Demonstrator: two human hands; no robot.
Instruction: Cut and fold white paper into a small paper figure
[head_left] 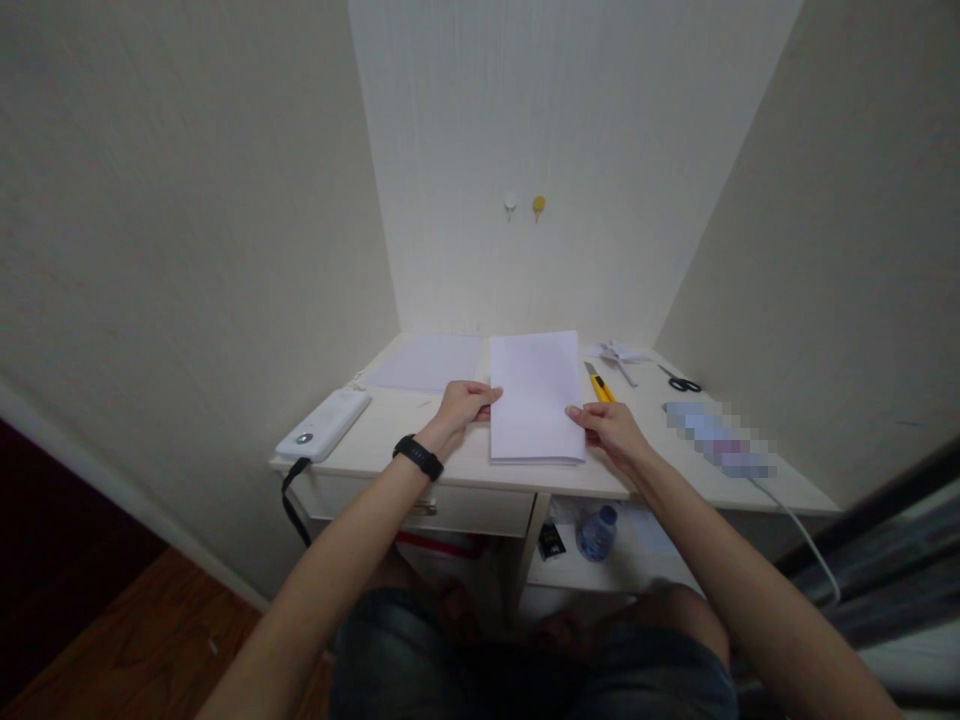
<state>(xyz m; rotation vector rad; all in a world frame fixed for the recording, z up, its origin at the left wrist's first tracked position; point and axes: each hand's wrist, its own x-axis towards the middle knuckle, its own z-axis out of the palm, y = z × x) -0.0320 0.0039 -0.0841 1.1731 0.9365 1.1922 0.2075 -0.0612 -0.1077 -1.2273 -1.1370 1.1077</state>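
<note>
A stack of white paper [535,395] lies in the middle of a small white desk [375,455]. My left hand [463,404] holds the sheet's left edge, fingers curled onto it. My right hand [609,424] pinches the right edge near the lower corner. A black band sits on my left wrist. Both forearms reach in from below.
Another white sheet [427,362] lies at the back left. A white power bank [324,424] with a black strap rests at the left edge. A yellow utility knife [598,382], folded paper [619,352] and scissors [681,381] lie to the right. A water bottle [597,532] stands under the desk.
</note>
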